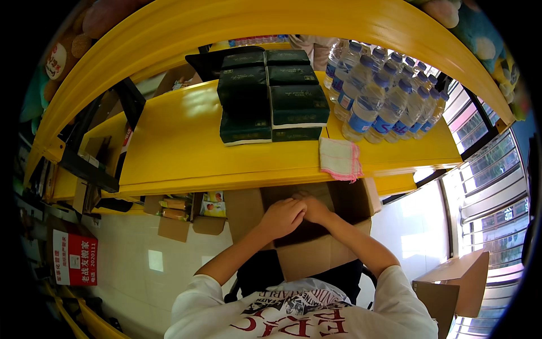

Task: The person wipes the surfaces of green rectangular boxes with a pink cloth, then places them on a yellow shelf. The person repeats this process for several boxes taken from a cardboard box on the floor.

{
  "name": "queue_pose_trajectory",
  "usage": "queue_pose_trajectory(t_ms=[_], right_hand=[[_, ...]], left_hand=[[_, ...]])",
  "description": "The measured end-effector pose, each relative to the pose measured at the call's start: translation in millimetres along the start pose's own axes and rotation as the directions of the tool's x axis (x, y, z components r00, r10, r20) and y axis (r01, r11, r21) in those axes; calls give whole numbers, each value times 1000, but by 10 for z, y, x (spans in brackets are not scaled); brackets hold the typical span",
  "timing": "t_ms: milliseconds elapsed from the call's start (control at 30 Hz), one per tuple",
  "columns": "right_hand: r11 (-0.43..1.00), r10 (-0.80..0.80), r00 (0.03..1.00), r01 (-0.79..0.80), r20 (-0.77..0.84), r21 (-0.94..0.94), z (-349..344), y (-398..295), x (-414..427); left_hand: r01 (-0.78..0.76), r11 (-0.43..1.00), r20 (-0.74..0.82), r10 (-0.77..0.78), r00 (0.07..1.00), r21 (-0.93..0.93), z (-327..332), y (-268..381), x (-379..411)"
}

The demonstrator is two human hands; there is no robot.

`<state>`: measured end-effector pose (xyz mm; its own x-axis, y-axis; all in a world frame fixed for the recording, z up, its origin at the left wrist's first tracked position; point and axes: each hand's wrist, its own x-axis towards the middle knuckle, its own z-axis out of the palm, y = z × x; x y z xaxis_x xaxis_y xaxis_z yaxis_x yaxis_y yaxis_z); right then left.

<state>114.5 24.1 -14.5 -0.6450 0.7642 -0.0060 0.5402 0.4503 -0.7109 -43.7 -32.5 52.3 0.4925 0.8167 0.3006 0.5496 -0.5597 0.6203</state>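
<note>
My left hand (283,216) and my right hand (314,208) meet over an open cardboard box (322,256). The left fingers are curled against the fingertips of the right hand. No object shows between them, and the overlap hides part of the fingers. Under my hands the inside of the box looks dark, and one flap folds down towards my lap. Just beyond the box, a white cloth with a pink edge (340,157) hangs slightly over the front of a yellow metal shelf (178,148).
Dark green tissue packs (300,104) are stacked on the shelf beside several water bottles (364,112). A yellow beam (271,19) arches above. Below left stands a carton of packaged snacks (175,209); an open carton (449,284) sits at lower right, a red-and-white box (76,258) far left.
</note>
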Motion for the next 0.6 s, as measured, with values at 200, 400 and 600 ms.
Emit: queue_pose_trajectory(t_ms=[200, 400, 600], right_hand=[[944, 322, 939, -308, -119, 121, 499, 1205, 615], [783, 516, 840, -381, -171, 492, 472, 1141, 1079], [832, 500, 853, -426, -148, 356, 624, 1124, 1348]], left_hand=[[466, 825, 551, -562, 617, 321, 851, -1383, 787], [644, 701, 173, -706, 686, 307, 907, -1703, 943], [739, 627, 105, -775, 623, 245, 865, -1709, 855]])
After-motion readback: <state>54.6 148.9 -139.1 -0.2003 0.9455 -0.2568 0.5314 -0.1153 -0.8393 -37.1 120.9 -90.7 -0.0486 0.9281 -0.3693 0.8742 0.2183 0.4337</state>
